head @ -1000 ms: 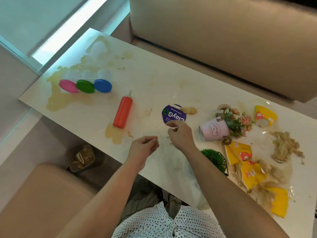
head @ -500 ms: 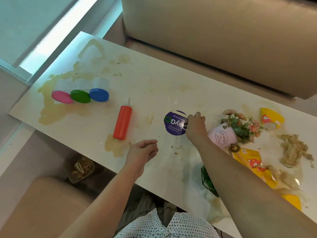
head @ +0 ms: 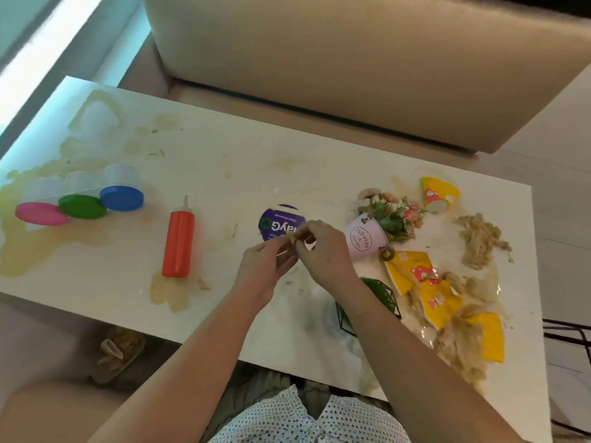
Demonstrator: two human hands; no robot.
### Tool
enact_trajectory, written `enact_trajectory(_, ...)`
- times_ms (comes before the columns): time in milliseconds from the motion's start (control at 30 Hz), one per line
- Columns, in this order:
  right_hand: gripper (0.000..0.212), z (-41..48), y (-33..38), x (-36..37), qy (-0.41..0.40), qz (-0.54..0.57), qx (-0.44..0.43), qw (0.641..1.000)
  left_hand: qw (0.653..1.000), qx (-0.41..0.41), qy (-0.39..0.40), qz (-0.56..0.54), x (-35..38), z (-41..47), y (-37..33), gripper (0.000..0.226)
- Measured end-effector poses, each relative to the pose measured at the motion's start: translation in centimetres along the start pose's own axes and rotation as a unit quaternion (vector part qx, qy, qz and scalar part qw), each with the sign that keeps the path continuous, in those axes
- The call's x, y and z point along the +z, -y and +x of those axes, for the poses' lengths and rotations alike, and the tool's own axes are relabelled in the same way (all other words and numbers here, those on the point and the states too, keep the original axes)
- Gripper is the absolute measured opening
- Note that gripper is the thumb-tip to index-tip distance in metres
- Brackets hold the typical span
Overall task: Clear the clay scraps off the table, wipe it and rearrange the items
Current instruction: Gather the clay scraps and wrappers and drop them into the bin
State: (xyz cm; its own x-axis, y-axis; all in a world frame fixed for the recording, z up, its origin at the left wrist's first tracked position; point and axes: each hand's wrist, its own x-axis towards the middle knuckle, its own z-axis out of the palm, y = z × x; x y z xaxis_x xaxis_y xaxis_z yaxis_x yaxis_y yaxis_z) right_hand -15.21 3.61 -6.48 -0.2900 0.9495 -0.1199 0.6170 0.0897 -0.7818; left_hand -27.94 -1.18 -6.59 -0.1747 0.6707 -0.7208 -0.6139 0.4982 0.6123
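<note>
My left hand (head: 267, 263) and my right hand (head: 321, 251) meet above the table's middle, just in front of the purple round ClayGo lid (head: 276, 223). Together their fingertips pinch a small beige clay scrap (head: 291, 237). The white table (head: 224, 167) is smeared with tan stains. Larger clay clumps (head: 481, 241) lie at the right among yellow wrappers (head: 438, 298). A red squeeze bottle (head: 178, 242) lies left of my hands.
Three clear tubs with pink, green and blue lids (head: 83, 206) lie at the left. A pink tin pot of flowers (head: 366, 239) is tipped over beside a green plant in a black wire holder (head: 380, 290). A bin with scraps (head: 116, 351) sits below the near edge. A beige sofa (head: 367, 59) runs behind.
My right hand drew back from the purple lid's far side with a scrap. My left hand rose to meet it, and both now pinch the scrap.
</note>
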Motion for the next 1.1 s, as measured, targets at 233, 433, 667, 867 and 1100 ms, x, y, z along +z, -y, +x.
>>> enact_trajectory(233, 0.026, -2.5, -3.0, -6.2, -0.026, 0.038, 0.057, 0.997, 0.998, 0.018, 0.059, 0.017, 6.6, -1.8, 2.5, 0.021)
enact_trajectory(433, 0.031, -5.0, -9.6, -13.2, -0.163, 0.061, 0.094, 0.980, 0.999, 0.027, 0.007, 0.044, 11.8, -3.8, 6.4, 0.018)
enact_trajectory(667, 0.063, -5.6, -19.8, -16.5, 0.059, -0.133, 0.226, 0.963, 0.996, 0.049, -0.029, 0.071, 15.8, -6.7, 10.3, 0.012)
enact_trajectory(867, 0.079, -4.8, -20.6, -15.2, 0.091, -0.223, 0.168, 0.956, 0.995, 0.070, -0.053, 0.057, 17.2, -8.4, 12.3, 0.011)
enact_trajectory(1100, 0.063, -4.5, -21.7, -16.3, 0.102, -0.114, 0.188, 0.970, 0.994, 0.084, -0.058, 0.038, 17.7, -9.2, 13.4, 0.010)
